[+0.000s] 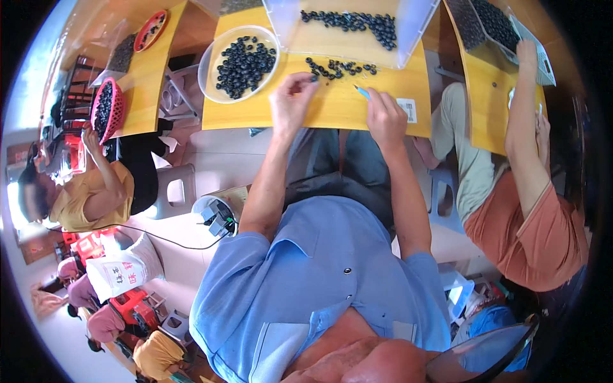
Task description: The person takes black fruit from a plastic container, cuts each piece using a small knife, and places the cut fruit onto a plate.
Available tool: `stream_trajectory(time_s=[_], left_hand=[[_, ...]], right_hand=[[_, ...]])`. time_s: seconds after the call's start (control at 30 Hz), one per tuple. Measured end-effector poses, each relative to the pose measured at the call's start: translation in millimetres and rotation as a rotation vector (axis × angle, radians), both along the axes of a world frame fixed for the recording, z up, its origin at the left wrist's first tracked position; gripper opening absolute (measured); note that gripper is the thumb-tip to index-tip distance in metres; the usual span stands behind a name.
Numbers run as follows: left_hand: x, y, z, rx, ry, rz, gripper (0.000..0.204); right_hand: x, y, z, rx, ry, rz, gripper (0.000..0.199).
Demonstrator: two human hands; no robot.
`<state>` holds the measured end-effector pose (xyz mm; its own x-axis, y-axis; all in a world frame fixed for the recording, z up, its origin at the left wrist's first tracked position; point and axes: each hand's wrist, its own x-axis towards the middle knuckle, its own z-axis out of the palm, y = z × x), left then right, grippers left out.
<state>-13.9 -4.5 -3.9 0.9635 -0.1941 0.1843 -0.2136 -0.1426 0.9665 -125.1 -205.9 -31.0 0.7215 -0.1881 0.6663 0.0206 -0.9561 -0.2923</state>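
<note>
My left hand (292,105) is above the yellow table (255,120), its thumb and fingertips pinched on a small dark round piece (314,78) that looks like a berry or bead. Closed around a small blue-handled pointed tool (363,92) is my right hand (385,119); the tool's thin tip points toward the left hand. Just beyond both hands lies a loose row of dark round pieces (341,67). To the left of my left hand stands a clear round bowl (203,78) partly filled with the same pieces.
A clear plastic bin (408,38) with more dark pieces stands at the table's far side. Near my right hand lies a white printed label (407,110). People sit at yellow tables on both sides; a pink basket (117,108) is at the left one.
</note>
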Motion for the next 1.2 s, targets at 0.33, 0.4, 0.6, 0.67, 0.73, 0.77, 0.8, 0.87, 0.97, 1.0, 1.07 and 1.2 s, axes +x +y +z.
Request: stream_trajectory(time_s=[0.33,0.4,0.6,0.67,0.73,0.77,0.8,0.87,0.97,1.0,1.07,1.2], left_hand=[[75,41,40,0.535,-0.611,0.146,0.031],[82,-5,34,0.452,-0.548,-0.08,0.025],[138,-111,-1,0.548,-0.57,-0.249,0.026],[154,-121,-7,0.621,-0.564,-0.27,0.025],[158,-131,-7,0.697,-0.554,-0.313,0.024],[161,-134,-6,0.752,-0.539,-0.317,0.024],[164,-133,-6,0.809,-0.522,-0.315,0.025],[173,-130,-3,0.874,-0.503,-0.332,0.022],[164,-133,7,0.894,-0.406,-0.41,0.018],[163,-131,9,0.897,-0.406,-0.41,0.018],[161,-127,12,0.912,-0.422,-0.435,0.018],[164,-122,16,0.98,-0.434,-0.454,0.02]], right_hand=[[5,4,5,0.02,-0.005,0.01,0.017],[4,2,3,0.004,-0.012,0.001,0.018],[3,1,5,-0.006,-0.031,-0.002,0.016],[5,4,7,0.013,-0.034,0.007,0.015],[3,3,4,0.017,-0.024,-0.017,0.015],[3,2,3,0.024,-0.021,-0.014,0.016],[2,2,3,0.032,-0.019,-0.005,0.016],[4,3,2,0.036,-0.027,-0.001,0.015],[1,-1,0,0.044,-0.029,-0.01,0.014],[1,-1,1,0.047,-0.032,-0.011,0.013],[2,-1,1,0.049,-0.027,-0.012,0.013],[3,0,0,0.049,-0.018,-0.004,0.015]])
